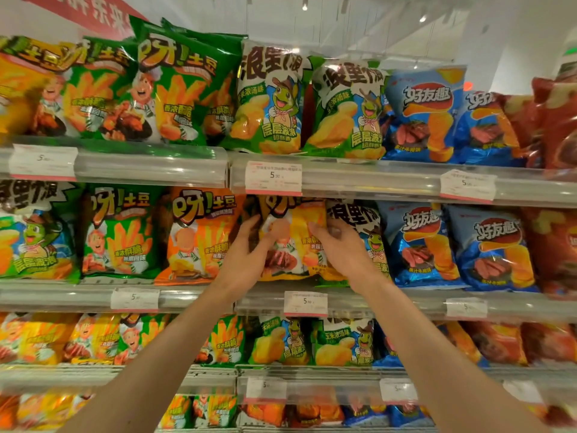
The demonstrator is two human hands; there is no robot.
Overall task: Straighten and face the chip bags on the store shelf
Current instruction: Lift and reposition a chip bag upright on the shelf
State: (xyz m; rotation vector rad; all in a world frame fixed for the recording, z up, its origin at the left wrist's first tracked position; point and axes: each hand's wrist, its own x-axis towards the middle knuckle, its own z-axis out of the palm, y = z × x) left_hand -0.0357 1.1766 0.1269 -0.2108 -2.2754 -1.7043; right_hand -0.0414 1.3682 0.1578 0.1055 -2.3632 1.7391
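Observation:
A yellow chip bag (295, 232) stands upright on the second shelf (199, 296), between an orange bag (199, 235) and a green-and-white bag (371, 235). My left hand (246, 254) presses its left edge with fingers spread. Against the bag's right edge rests my right hand (338, 248), fingers curled around that side. Both hands hold the yellow bag from the sides.
Rows of chip bags fill every shelf: green bags (175, 89) on the top left, blue bags (427, 117) and red bags (552, 120) to the right. Clear shelf rails carry price tags (273, 178). Lower shelves (281, 373) hold more bags.

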